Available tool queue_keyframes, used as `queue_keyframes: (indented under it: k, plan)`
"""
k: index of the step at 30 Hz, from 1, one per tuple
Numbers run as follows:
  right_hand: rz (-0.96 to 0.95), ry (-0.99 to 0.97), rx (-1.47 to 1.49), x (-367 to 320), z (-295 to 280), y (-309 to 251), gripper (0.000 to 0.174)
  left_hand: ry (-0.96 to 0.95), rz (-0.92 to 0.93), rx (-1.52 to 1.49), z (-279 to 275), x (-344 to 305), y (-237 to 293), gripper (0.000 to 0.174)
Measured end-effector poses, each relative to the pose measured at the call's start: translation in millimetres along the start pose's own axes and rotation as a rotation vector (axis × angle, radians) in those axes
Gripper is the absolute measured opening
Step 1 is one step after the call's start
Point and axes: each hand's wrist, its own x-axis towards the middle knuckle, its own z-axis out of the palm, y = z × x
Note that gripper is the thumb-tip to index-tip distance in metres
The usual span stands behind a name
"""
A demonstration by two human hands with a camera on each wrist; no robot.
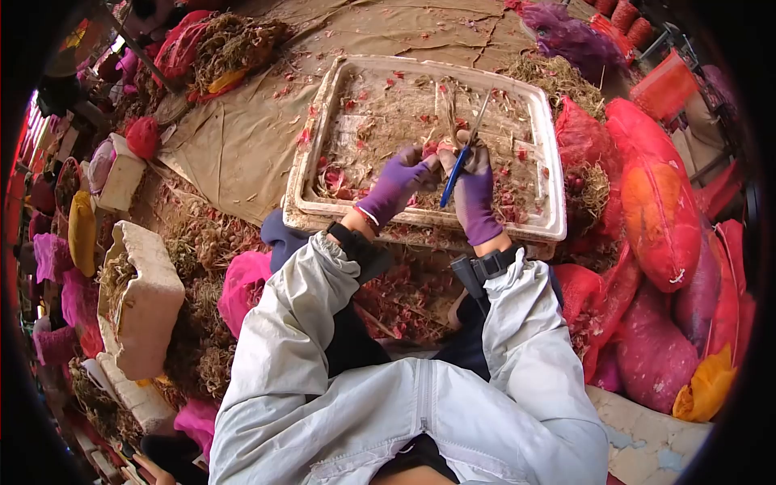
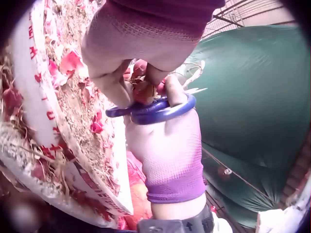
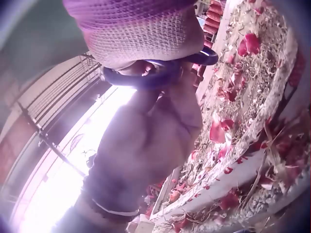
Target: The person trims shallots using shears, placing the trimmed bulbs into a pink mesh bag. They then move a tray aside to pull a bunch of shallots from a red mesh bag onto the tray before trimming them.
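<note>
Both hands wear purple gloves and meet above a white foam tray (image 1: 552,174) strewn with dry scraps and red skins. The right hand (image 1: 475,187) holds blue-handled scissors (image 1: 457,172), blades pointing up and away; in the left wrist view the blue handle loops (image 2: 163,112) lie around its fingers. My left hand (image 1: 398,187) pinches a small reddish bulb (image 2: 144,91) beside the right fingertips. Dry stalks (image 1: 449,109) stick up from between the hands. How the bulb is shared between the fingers is partly hidden.
Red net sacks (image 1: 659,218) are piled at the right. On the left stand a white foam box (image 1: 153,303) and heaps of dried stalks (image 1: 214,323). A brown ground sheet (image 1: 234,153) spreads behind the tray; pink netting (image 1: 242,291) lies by the left sleeve.
</note>
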Motion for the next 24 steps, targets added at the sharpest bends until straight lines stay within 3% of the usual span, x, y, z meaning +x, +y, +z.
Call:
queue_keyframes:
  k: [1,3,5,7,9,11,13,14,15,16,17,18,19,21,22,23,24]
  plan:
    - [-0.001,-0.005,-0.002,1.0,0.2,1.5,0.028,-0.021,-0.164,-0.147,4.9,-2.7,1.2,0.033]
    - [-0.099,-0.047,-0.089,3.1,-0.6,5.5,0.026,0.021,-0.136,-0.142,18.4,-5.5,1.8,0.025]
    - [-0.142,-0.015,-0.103,0.6,4.3,-8.3,0.027,-0.026,0.067,-0.024,15.9,-2.3,-0.7,0.022]
    - [0.018,-0.043,0.045,1.2,2.2,-15.5,0.028,-0.045,0.051,-0.014,12.2,-4.6,1.1,0.019]
    - [-0.040,0.002,-0.005,3.2,0.7,-13.4,0.026,-0.043,-0.004,0.054,12.8,-5.3,8.0,0.018]
    - [0.149,-0.008,0.029,3.8,-8.5,-17.6,0.021,-0.045,-0.042,0.095,10.2,-3.9,8.9,0.015]
    - [0.144,-0.020,0.082,9.2,-18.0,-11.0,0.016,0.011,0.037,0.272,11.2,-5.0,5.2,0.012]
    - [0.253,-0.027,0.185,12.1,-21.8,-12.4,0.014,0.058,0.129,0.480,9.9,-5.3,4.5,0.013]
    - [0.361,-0.031,0.291,13.3,-25.2,-13.7,0.012,0.055,0.128,0.481,2.6,-2.7,0.7,0.013]
    - [0.360,-0.100,0.217,11.8,-29.6,-15.0,0.014,0.131,0.332,0.938,-9.8,1.8,-6.9,0.014]
    - [0.434,-0.057,0.395,5.1,-15.4,-44.3,0.017,0.205,0.540,1.395,-15.6,1.7,-5.5,0.016]
    - [0.445,-0.106,0.322,8.6,-27.9,-39.7,0.019,0.288,0.369,1.325,-21.7,1.2,-3.9,0.023]
    - [0.450,-0.157,0.249,14.5,-41.0,-32.4,0.023,0.290,0.374,1.327,-14.9,3.1,3.8,0.023]
    - [0.461,-0.125,0.188,17.4,-44.6,-20.4,0.019,0.546,0.925,1.402,1.8,7.7,12.7,0.022]
    - [0.473,-0.089,0.125,18.2,-44.0,-19.9,0.017,0.460,0.898,1.173,2.9,11.4,8.3,0.029]
    - [0.470,-0.085,0.127,17.3,-41.0,-17.4,0.017,0.454,0.900,1.173,1.3,13.4,4.7,0.029]
    - [0.464,-0.074,0.087,13.7,-35.0,-12.9,0.017,0.221,0.574,0.892,-0.2,13.9,-0.1,0.032]
